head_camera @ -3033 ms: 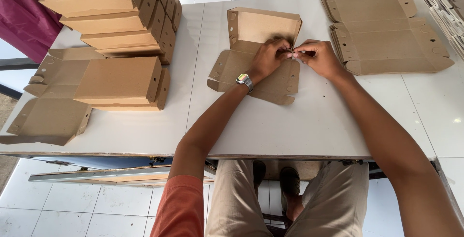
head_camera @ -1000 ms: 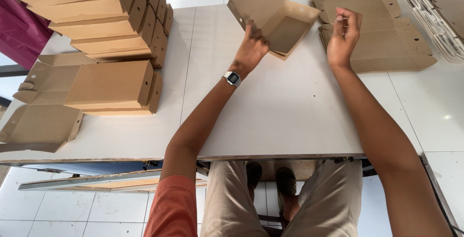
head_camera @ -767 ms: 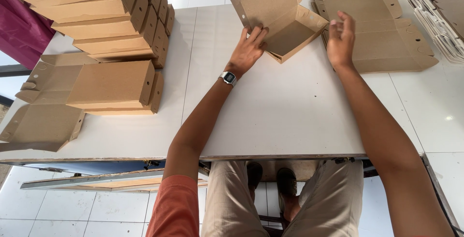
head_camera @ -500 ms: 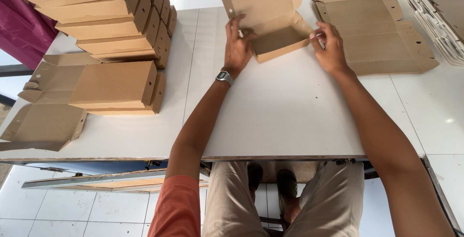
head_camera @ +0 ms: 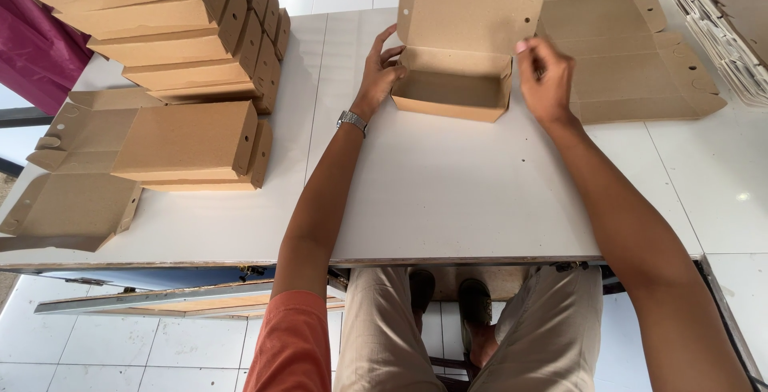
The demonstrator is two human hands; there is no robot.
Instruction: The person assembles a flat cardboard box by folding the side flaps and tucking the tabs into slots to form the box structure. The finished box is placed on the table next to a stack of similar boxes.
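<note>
A brown cardboard box (head_camera: pixel 454 88) sits on the far middle of the white table (head_camera: pixel 448 192), its tray folded up and its lid (head_camera: pixel 468 18) standing open and upright behind it. The left hand (head_camera: pixel 378 72) is against the box's left end, fingers spread and slightly curled around the corner where the side wall meets the lid, which looks like a way to steady the box and keep that wall square. The right hand (head_camera: pixel 546 76) is at the right end, fingers bunched together with the tips at the lid's right edge; whether they pinch a flap there or only press on it I cannot tell. With 1 hand on each end, the box is held from both sides so it does not slide on the smooth top.

A wristwatch (head_camera: pixel 351 122) shows on the left wrist. Just right of the box, partly under the right hand, lies a pile of flat unfolded boxes (head_camera: pixel 640 64), close enough to be reached without leaning. At the far right edge a second stack of flat card (head_camera: pixel 712 16) leans out of view. On the left stands a stepped stack of closed boxes (head_camera: pixel 160 32), with 2 more closed boxes (head_camera: pixel 192 148) in front of it and a half-open box (head_camera: pixel 64 212) near the table's corner. These sit well apart from the hands. Nothing lies between the person and the box in hand.
</note>
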